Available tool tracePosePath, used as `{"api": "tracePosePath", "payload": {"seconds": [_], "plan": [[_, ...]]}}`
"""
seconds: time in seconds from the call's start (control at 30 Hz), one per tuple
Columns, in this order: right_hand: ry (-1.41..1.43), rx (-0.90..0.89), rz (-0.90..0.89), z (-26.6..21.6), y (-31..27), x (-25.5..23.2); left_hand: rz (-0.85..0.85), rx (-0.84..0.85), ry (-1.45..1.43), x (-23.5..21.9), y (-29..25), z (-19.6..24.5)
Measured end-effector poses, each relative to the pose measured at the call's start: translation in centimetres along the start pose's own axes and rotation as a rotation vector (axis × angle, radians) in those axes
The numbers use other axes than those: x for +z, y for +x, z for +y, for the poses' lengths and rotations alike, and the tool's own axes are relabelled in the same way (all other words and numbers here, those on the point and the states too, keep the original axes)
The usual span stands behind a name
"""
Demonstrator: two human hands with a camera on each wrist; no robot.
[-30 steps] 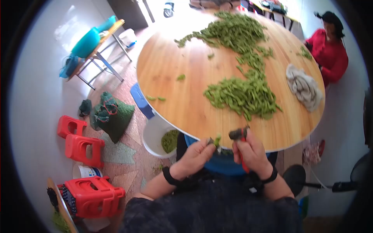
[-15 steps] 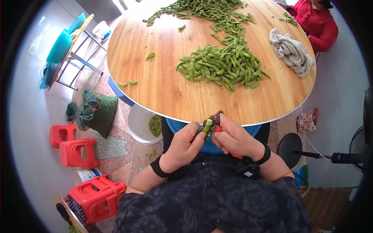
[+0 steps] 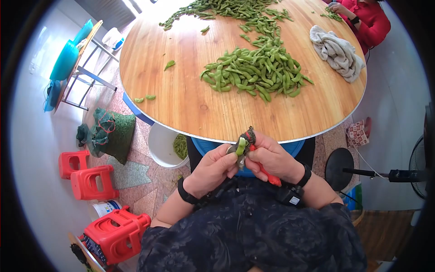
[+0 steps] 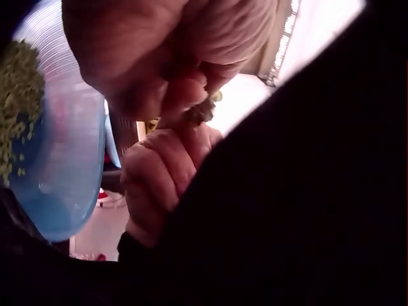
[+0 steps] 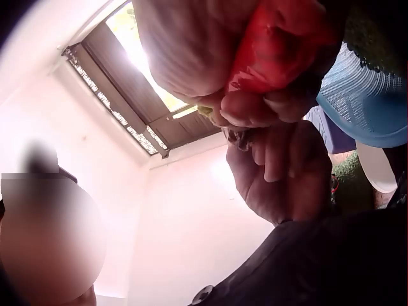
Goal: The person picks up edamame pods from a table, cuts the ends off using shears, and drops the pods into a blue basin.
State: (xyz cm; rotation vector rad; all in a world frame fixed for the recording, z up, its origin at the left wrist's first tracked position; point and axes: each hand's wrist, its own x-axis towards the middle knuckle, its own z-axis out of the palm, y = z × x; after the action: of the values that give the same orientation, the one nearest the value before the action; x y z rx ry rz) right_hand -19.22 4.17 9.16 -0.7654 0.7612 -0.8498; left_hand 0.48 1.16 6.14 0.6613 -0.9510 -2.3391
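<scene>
In the head view the left hand [image 3: 212, 168] pinches a green pod [image 3: 241, 146] between thumb and fingers, at the near edge of the round wooden table [image 3: 181, 115]. Close against it, the right hand [image 3: 274, 158] grips a red-handled tool [image 3: 271, 178] whose dark, wrapped upper end stands beside the pod. The right wrist view shows the red handle [image 5: 274, 54] inside the curled fingers. A blue basin [image 3: 248, 172] lies below the hands, partly hidden; the left wrist view shows green pieces [image 4: 16, 102] in it.
A pile of pods [image 3: 258, 70] lies on the table, with a grey cloth [image 3: 337, 53] to its right. A white bucket [image 3: 158, 147] stands left of the knees, red stools [image 3: 93, 181] farther left. A person in red [image 3: 369, 25] sits at the far right; a fan [image 3: 340, 167] is at right.
The hands have come together at the pod, the tool's dark end moving left from its place farther right. The head view has tilted downward, and the person in red now reaches onto the table.
</scene>
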Motion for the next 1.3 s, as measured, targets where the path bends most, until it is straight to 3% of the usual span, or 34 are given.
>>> {"api": "tracePosePath", "payload": {"seconds": [0.13, 0.2, 0.23, 0.3, 0.43, 0.5, 0.57, 0.63, 0.67, 0.73, 0.83, 0.9, 0.97, 1.03, 1.17, 1.3], "plan": [[0.048, 0.055, 0.047, -0.1, 0.1, 0.1, 0.054, 0.01, 0.138, 0.2, 0.1, 0.4], [-0.017, 0.023, 0.084, 0.5, 0.2, 0.2, 0.126, 0.436, 1.265, 0.6, 0.0, 1.0], [-0.081, -0.009, 0.118, 0.7, 0.2, 0.3, 0.126, 0.436, 1.265, 0.6, 0.2, 1.1], [-0.099, -0.019, 0.11, 0.8, 0.1, 0.4, 0.161, 0.722, 1.485, 0.5, 0.6, 1.0], [-0.117, -0.018, 0.085, 1.2, -0.1, 0.9, 0.204, 0.615, 1.267, 0.3, 0.2, -0.3], [-0.114, 0.014, 0.067, 1.3, -0.3, 1.1, 0.173, 0.121, 0.564, 0.4, -0.7, 0.0], [-0.119, 0.045, 0.042, 0.7, -0.6, 1.1, 0.131, 0.1, 0.495, -0.6, -1.1, -0.3], [-0.442, -0.023, 0.226, 0.0, -1.1, 1.3, 0.14, 0.075, 0.525, -0.6, -1.4, -0.1], [-0.441, -0.021, 0.224, 0.3, -0.9, 1.1, 0.143, 0.074, 0.523, -0.7, -1.5, 0.0], [-1.085, -0.763, 0.44, 1.3, -0.6, 0.7, 0.083, 0.094, 0.609, -1.0, -1.5, 0.0], [-1.333, -0.711, 0.306, 1.3, -1.0, 1.3, -0.015, 0.054, 0.738, -1.4, -1.9, 0.2], [-1.257, -0.682, 0.284, 2.0, -1.0, 1.0, -0.032, 0.102, 0.657, -0.6, -1.8, 0.3], [-1.139, -0.609, 0.15, 2.2, -0.9, 0.6, -0.038, 0.149, 0.571, -0.7, -1.6, 0.1], [-1.067, -0.553, 0.1, 2.2, -0.8, 0.1, -0.23, 0.304, 0.712, -1.7, -1.2, 0.0], [-0.953, -0.456, 0.032, 1.9, -0.9, -0.3, -0.226, 0.224, 0.58, -1.3, -1.3, -0.5], [-0.969, -0.47, 0.054, 2.3, -0.9, -0.5, -0.225, 0.158, 0.582, -2.1, -1.0, -0.7]]}}
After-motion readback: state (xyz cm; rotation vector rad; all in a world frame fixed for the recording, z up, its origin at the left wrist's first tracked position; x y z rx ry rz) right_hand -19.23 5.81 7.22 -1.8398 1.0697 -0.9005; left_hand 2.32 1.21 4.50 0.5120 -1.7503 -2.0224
